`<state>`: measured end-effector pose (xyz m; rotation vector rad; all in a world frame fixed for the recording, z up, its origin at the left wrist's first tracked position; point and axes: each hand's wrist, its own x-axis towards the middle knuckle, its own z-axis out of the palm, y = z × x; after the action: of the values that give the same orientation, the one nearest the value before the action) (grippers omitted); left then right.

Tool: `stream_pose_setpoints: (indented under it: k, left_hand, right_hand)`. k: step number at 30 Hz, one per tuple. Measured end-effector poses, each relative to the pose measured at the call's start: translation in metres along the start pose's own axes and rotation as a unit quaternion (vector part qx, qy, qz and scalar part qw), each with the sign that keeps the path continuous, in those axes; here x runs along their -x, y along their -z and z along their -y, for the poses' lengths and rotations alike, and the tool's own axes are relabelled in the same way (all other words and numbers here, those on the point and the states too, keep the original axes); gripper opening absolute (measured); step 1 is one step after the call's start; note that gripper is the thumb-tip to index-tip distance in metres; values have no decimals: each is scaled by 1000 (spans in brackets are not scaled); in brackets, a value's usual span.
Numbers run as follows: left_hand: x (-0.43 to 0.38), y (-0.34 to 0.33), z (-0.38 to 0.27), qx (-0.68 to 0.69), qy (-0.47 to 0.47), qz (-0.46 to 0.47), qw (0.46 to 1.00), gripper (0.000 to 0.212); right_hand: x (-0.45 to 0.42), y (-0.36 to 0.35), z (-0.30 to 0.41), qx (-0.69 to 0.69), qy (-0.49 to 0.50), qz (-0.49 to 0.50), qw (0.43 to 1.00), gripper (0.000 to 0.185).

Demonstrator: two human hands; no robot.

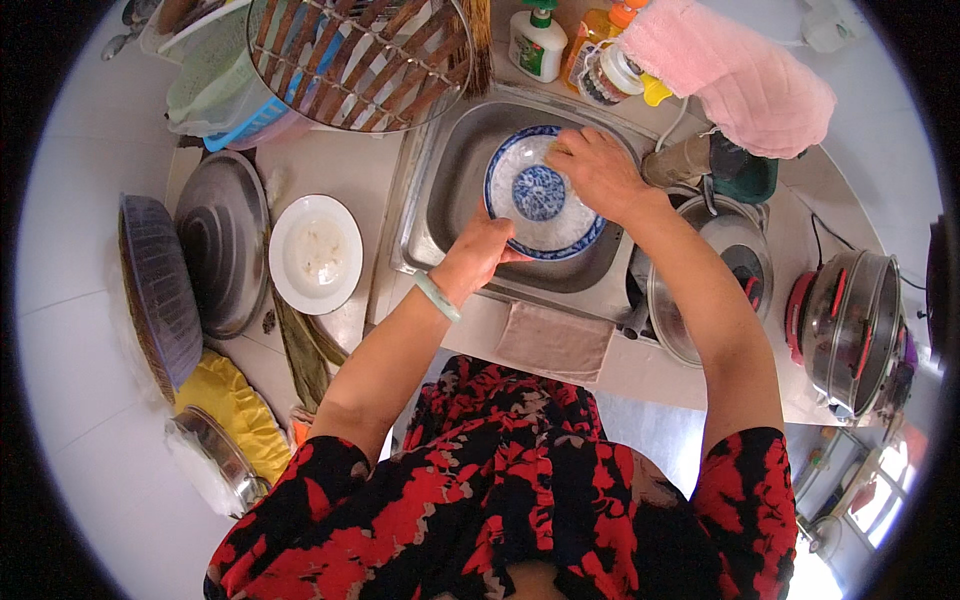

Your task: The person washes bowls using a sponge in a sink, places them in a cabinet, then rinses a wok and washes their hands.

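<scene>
A blue-and-white patterned ceramic dish (541, 193) is held tilted over the stainless steel sink (450, 217). My left hand (480, 244) grips its lower left rim, thumb on the inner face and fingers underneath. On that wrist is a pale green bangle (436, 296). My right hand (600, 169) lies over the dish's upper right, fingers curled against the inner surface. A small yellowish pad (553, 155) shows under its fingertips, mostly hidden. Whitish wet streaks or suds cover part of the dish.
Left of the sink stands a white bowl (315, 255) with residue, beside a large metal lid (223, 244). A slatted rack (360, 60) overhangs the back left. Behind are a pump bottle (537, 45) and a pink towel (735, 75). A lidded pot (712, 277) sits right; a folded cloth (555, 341) lies in front.
</scene>
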<state>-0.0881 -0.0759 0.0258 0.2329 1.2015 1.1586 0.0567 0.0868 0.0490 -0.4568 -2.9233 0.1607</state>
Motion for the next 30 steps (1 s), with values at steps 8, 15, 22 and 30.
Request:
stream_pose_setpoints:
  k: [8, 15, 22, 30]
  left_hand:
    - [-15, 1, 16, -92, -138, -60, 984, 56]
    - [-25, 12, 17, -314, -213, -120, 917, 57]
    - [-3, -11, -14, -447, -378, -107, 804, 64]
    - [7, 15, -22, -480, -390, -133, 774, 64]
  right_hand:
    - [44, -33, 63, -266, -341, 65, 899, 25]
    - [44, -75, 115, -482, -424, -84, 762, 30]
    - [78, -91, 73, -622, -539, -201, 531, 26]
    - [67, -64, 65, -827, -449, -328, 89, 33]
